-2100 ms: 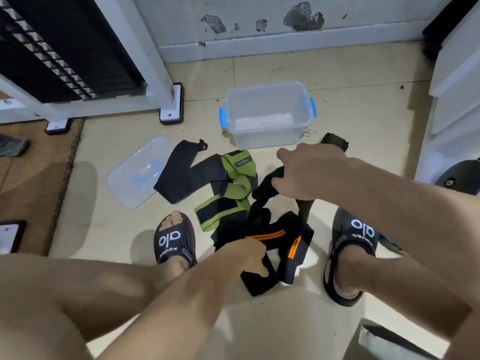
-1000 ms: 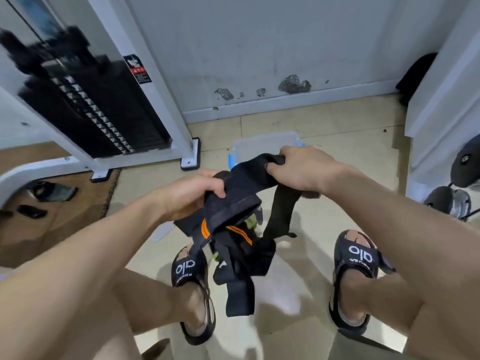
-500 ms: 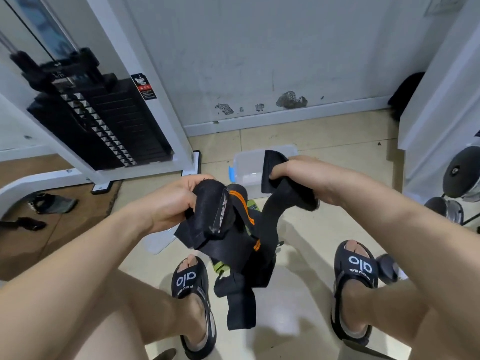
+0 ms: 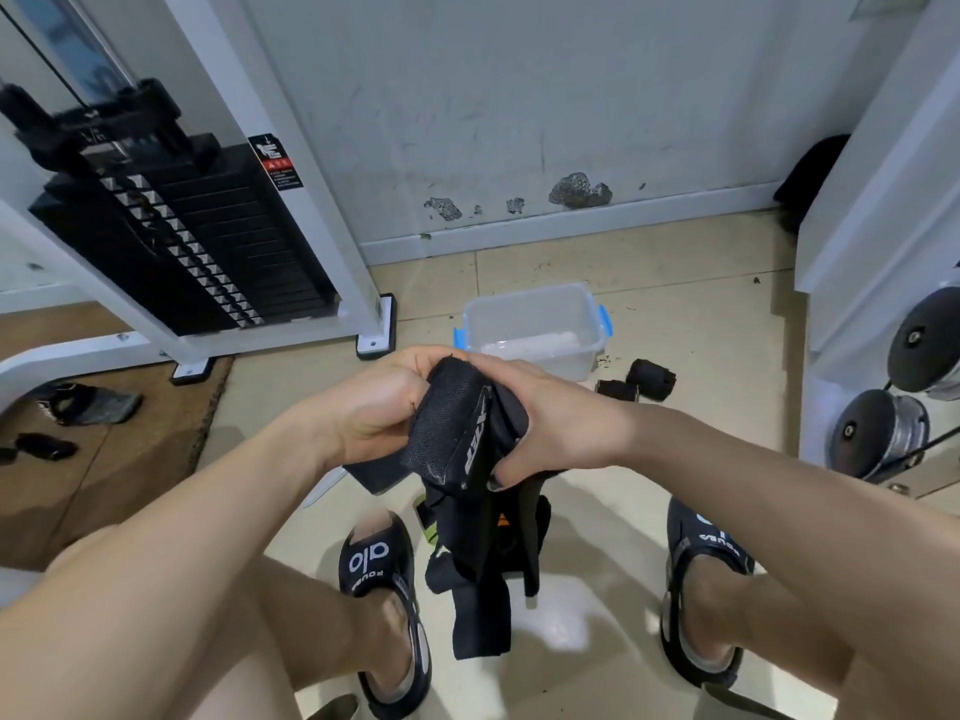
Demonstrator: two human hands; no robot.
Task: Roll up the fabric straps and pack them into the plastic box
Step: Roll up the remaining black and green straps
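A black fabric strap (image 4: 457, 433) with white lettering is held up between my knees. My left hand (image 4: 374, 402) grips its left side. My right hand (image 4: 550, 423) grips its right side, thumb underneath. The strap's loose ends (image 4: 480, 610) dangle toward the floor, and bits of orange and green straps show behind them. A clear plastic box (image 4: 535, 324) with blue latches stands open on the tiles just beyond my hands. Two rolled black straps (image 4: 636, 384) lie on the floor right of the box.
A white weight-stack machine (image 4: 176, 236) stands at the left, its foot (image 4: 376, 324) beside the box. White furniture and round weights (image 4: 883, 428) fill the right. My sandalled feet (image 4: 379, 605) flank the hanging straps. The box lid (image 4: 324, 483) peeks out under my left arm.
My hands lifted the black strap off the floor pile and have come together around it. The right hand moved left to close over the strap's right side.
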